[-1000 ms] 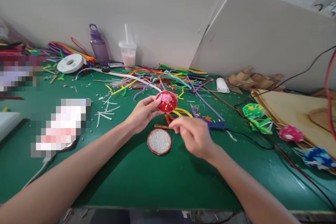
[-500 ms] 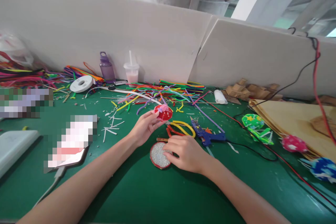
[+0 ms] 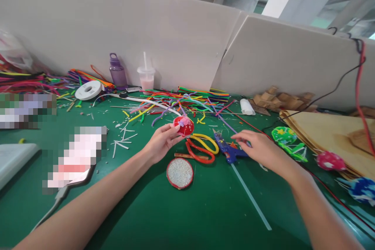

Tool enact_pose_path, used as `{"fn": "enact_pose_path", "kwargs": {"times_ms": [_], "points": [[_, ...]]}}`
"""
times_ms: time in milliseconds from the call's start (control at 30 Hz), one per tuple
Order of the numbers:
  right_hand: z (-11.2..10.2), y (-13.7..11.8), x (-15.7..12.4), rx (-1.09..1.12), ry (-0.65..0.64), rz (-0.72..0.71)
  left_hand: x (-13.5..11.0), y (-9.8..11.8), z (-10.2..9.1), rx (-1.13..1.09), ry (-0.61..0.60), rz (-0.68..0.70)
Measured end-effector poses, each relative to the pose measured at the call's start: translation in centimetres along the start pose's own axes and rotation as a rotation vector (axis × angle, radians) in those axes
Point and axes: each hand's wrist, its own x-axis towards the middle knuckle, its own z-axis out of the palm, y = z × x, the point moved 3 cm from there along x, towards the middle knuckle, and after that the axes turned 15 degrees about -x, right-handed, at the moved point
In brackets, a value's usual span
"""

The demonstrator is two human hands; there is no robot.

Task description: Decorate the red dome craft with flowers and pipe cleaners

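My left hand (image 3: pixel 162 143) pinches a red round felt piece (image 3: pixel 185 128) with white beads and small pink and purple flowers on it. My right hand (image 3: pixel 254 146) hovers over the handle end of a blue hot glue gun (image 3: pixel 229 149), fingers slightly apart and nothing visible in them; whether it touches the gun I cannot tell. A clear glue stick (image 3: pixel 252 198) sticks out from the gun toward me. Below the felt piece sits a round, red-rimmed dish of white beads (image 3: pixel 180 173). Between dish and gun lie scissors or pliers with yellow and red handles (image 3: pixel 205 148).
Colourful pipe cleaners (image 3: pixel 187 103) are heaped along the back. Behind them stand a purple bottle (image 3: pixel 118 72) and a lidded cup (image 3: pixel 146 80). A ribbon spool (image 3: pixel 88 90) and phone (image 3: pixel 77 158) lie left. Finished felt pieces (image 3: pixel 331 161) and brown paper (image 3: pixel 307 129) lie right; cables cross there.
My right hand has left the bead dish and moved right and up to the glue gun. The left hand keeps hold of the red felt piece in nearly the same spot.
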Motion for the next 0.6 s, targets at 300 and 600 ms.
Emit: {"fn": "enact_pose_path", "kwargs": {"times_ms": [300,600], "points": [[2.9,0.2,-1.3,-0.125,-0.075,-0.137,0.0,-0.2,-0.1,0.047,-0.01,-0.01],[1.2,1.5,-1.2,0.185,-0.068,-0.109,0.0,-0.3,0.1,0.017,0.005,0.01]]}}
